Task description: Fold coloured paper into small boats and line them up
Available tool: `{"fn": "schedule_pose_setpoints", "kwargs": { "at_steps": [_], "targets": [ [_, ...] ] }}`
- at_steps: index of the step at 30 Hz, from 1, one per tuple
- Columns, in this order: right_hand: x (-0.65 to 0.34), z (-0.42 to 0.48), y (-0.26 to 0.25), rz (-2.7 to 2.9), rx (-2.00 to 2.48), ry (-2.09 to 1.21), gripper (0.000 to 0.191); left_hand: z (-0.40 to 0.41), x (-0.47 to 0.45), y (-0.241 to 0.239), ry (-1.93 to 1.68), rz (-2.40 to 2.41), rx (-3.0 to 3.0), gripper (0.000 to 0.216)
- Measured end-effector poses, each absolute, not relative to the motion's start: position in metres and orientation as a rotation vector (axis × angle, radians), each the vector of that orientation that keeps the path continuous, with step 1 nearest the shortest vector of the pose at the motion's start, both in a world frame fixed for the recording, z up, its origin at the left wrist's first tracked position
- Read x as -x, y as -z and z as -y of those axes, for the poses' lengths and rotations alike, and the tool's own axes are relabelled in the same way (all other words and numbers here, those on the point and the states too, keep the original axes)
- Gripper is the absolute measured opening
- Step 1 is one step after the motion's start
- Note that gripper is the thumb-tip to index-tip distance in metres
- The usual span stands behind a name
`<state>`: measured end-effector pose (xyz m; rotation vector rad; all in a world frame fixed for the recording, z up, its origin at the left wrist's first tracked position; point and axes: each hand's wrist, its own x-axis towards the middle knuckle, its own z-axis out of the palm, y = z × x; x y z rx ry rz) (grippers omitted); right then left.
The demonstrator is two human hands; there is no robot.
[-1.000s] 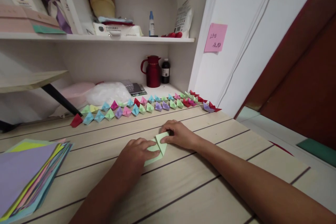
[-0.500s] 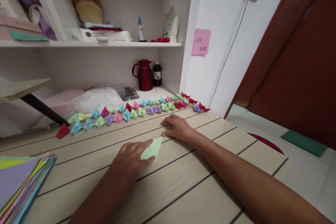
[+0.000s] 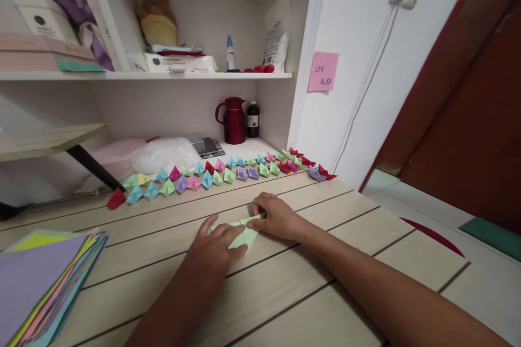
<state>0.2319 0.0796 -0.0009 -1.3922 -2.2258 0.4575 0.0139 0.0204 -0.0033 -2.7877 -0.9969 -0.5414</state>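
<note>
A light green folded paper (image 3: 244,234) lies on the wooden table (image 3: 285,293) between my hands. My left hand (image 3: 217,244) rests on its left part, fingers pressed flat on the paper. My right hand (image 3: 277,216) holds its right end, fingertips pinching the top edge. Part of the paper is hidden under both hands.
A row of several small folded paper boats (image 3: 211,176) in many colours runs along the table's far edge. A stack of coloured paper sheets (image 3: 44,276) lies at the front left. A red jug (image 3: 235,119) and dark bottle (image 3: 253,118) stand in the shelf recess behind.
My right hand has come back onto the paper's right end after resting beside it. The left hand stayed pressing the paper, which now looks folded narrower.
</note>
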Motion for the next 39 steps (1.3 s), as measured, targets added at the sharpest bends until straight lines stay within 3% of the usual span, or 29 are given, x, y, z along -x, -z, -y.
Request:
{"fn": "schedule_pose_setpoints", "kwargs": {
  "at_steps": [9,12,16,20,22,25,28,30,32,35,39],
  "targets": [
    [-0.233,-0.079,0.007,1.708,1.192,-1.179,0.020,-0.021,-0.014,0.011,0.764,1.222,2.637,0.034],
    [-0.228,-0.077,0.006,1.528,1.134,-1.278,0.018,-0.022,-0.017,0.006,0.916,1.229,2.452,0.024],
    [-0.217,-0.069,0.001,1.433,1.093,-1.338,0.017,-0.020,-0.029,0.002,0.949,1.070,2.340,0.034],
    [-0.209,-0.058,-0.004,1.417,1.050,-1.387,0.018,-0.015,-0.038,0.003,0.855,1.087,2.296,0.015],
    [-0.208,-0.053,-0.008,1.431,0.992,-1.415,0.021,-0.011,-0.039,0.002,0.934,1.131,2.274,0.022],
    [-0.213,-0.050,-0.015,1.485,0.897,-1.318,0.031,-0.006,-0.038,-0.004,1.334,1.421,2.259,0.020],
    [-0.220,-0.050,-0.020,1.544,0.856,-1.174,0.037,-0.001,-0.040,-0.011,2.002,2.165,2.142,0.022],
    [-0.222,-0.049,-0.020,1.556,0.837,-1.269,0.038,0.000,-0.044,-0.013,2.500,2.512,1.934,0.034],
    [-0.220,-0.047,-0.018,1.527,0.792,-1.476,0.044,0.000,-0.048,-0.012,2.873,2.561,1.787,0.043],
    [-0.212,-0.044,-0.013,1.451,0.731,-1.665,0.050,-0.001,-0.054,-0.006,3.038,2.519,1.796,0.052],
    [-0.205,-0.045,-0.008,1.317,0.846,-1.646,0.041,-0.002,-0.058,0.000,2.869,2.579,1.997,0.053]
  ]
}}
